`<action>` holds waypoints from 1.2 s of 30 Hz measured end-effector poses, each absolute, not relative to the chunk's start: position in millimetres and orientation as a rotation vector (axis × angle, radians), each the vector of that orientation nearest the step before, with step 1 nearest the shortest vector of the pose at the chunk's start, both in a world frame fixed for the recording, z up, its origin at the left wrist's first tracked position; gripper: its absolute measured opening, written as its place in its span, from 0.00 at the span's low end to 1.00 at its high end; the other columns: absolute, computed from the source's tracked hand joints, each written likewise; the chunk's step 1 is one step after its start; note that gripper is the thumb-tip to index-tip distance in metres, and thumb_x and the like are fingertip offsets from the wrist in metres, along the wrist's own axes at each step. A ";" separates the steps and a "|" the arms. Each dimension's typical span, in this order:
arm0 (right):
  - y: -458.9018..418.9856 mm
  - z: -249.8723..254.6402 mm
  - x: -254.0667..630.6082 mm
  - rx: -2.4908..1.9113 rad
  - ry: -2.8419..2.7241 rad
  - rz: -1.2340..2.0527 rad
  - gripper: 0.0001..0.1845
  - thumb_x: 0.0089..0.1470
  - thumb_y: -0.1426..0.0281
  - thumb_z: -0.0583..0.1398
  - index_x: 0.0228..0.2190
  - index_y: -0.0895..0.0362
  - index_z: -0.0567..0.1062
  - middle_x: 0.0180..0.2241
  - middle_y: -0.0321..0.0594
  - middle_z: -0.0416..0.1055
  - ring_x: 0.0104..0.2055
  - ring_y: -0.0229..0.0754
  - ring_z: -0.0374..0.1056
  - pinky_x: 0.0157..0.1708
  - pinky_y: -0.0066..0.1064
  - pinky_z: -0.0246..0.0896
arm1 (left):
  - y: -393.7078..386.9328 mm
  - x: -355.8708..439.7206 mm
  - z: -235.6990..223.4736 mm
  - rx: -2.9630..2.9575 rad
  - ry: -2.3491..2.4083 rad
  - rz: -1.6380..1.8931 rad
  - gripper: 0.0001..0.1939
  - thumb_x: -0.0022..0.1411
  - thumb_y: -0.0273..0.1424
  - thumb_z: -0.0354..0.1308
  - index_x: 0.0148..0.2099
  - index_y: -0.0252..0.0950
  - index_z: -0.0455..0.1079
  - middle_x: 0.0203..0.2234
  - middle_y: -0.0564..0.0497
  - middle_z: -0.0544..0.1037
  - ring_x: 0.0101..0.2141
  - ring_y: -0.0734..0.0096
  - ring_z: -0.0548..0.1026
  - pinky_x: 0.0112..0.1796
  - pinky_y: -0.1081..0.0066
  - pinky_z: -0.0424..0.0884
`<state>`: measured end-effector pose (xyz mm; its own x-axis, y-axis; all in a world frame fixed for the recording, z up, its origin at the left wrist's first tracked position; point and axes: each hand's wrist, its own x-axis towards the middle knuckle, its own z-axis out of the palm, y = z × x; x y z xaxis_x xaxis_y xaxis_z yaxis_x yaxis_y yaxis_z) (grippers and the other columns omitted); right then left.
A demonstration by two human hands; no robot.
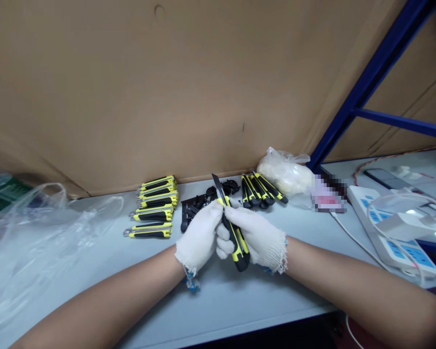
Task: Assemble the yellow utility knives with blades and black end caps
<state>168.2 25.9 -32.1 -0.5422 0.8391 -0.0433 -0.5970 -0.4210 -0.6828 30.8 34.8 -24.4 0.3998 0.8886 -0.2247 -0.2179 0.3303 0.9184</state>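
Both my hands wear white knit gloves and meet on one yellow-and-black utility knife, its blade extended up and away from me. My left hand is closed, its fingers at the front of the knife near the blade. My right hand grips the handle from the right side. Behind the hands lies a pile of small black parts, partly hidden by my left hand. Left of that sits a stack of similar utility knives. To the right, several more knives lie fanned out.
A clear plastic bag spreads over the table's left side. A tied bag of whitish contents stands by the cardboard wall. At right are a white power strip, cables, a phone and a blue metal frame.
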 end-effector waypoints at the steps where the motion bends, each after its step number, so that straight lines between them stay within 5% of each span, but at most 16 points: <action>1: 25.3 -31.8 169.0 -0.458 -0.779 2.050 0.19 0.59 0.56 0.71 0.36 0.56 0.72 0.25 0.35 0.74 0.22 0.39 0.70 0.26 0.35 0.75 | 35.6 29.6 -21.0 0.937 0.851 0.844 0.37 0.67 0.60 0.59 0.63 0.37 0.68 0.16 0.62 0.67 0.11 0.72 0.66 0.11 0.76 0.63; 5: 25.8 -32.7 171.9 -0.460 -0.699 2.119 0.15 0.58 0.63 0.70 0.40 0.56 0.72 0.28 0.37 0.77 0.27 0.42 0.76 0.31 0.38 0.79 | 37.9 26.6 -16.1 0.883 0.819 0.824 0.34 0.69 0.55 0.60 0.66 0.37 0.69 0.14 0.62 0.64 0.10 0.72 0.64 0.10 0.76 0.62; 13: 29.4 -36.1 169.3 -0.773 -0.714 2.113 0.24 0.67 0.46 0.60 0.38 0.56 0.73 0.19 0.33 0.71 0.15 0.39 0.65 0.15 0.32 0.66 | 39.8 33.1 -21.4 0.824 0.707 0.921 0.25 0.72 0.46 0.57 0.65 0.39 0.71 0.14 0.59 0.67 0.13 0.70 0.67 0.19 0.70 0.71; 20: 24.3 -25.8 171.7 -0.581 -0.732 2.068 0.10 0.58 0.65 0.66 0.37 0.57 0.73 0.29 0.37 0.74 0.21 0.39 0.67 0.22 0.35 0.68 | 43.5 30.4 -18.7 0.767 0.780 0.882 0.29 0.72 0.50 0.55 0.65 0.38 0.72 0.15 0.57 0.68 0.12 0.69 0.66 0.16 0.70 0.66; 24: 22.7 -22.6 171.6 -0.509 -0.719 2.073 0.12 0.49 0.74 0.64 0.38 0.58 0.73 0.36 0.42 0.76 0.26 0.40 0.70 0.27 0.37 0.70 | 45.9 27.3 -19.7 0.736 0.791 0.894 0.31 0.71 0.50 0.57 0.66 0.36 0.72 0.14 0.58 0.65 0.12 0.70 0.65 0.13 0.74 0.59; 30: 24.6 -26.8 173.0 -0.462 -0.656 2.123 0.16 0.39 0.78 0.62 0.35 0.58 0.73 0.34 0.42 0.75 0.28 0.40 0.69 0.29 0.35 0.70 | 46.9 27.2 -21.1 0.766 0.766 0.906 0.30 0.70 0.48 0.60 0.65 0.35 0.73 0.15 0.58 0.66 0.12 0.72 0.64 0.12 0.75 0.60; 36: 25.5 -31.7 171.4 -0.535 -0.713 2.070 0.19 0.42 0.76 0.64 0.39 0.57 0.73 0.33 0.41 0.75 0.29 0.44 0.72 0.28 0.37 0.73 | 51.2 24.2 -19.7 0.742 0.727 0.870 0.27 0.72 0.49 0.57 0.63 0.36 0.73 0.17 0.57 0.67 0.12 0.71 0.63 0.11 0.72 0.63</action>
<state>171.4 25.5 -31.7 -0.5395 0.8348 -0.1100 -0.5901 -0.4681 -0.6578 24.2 51.2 -19.7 0.4502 0.8578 -0.2478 -0.3962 0.4406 0.8055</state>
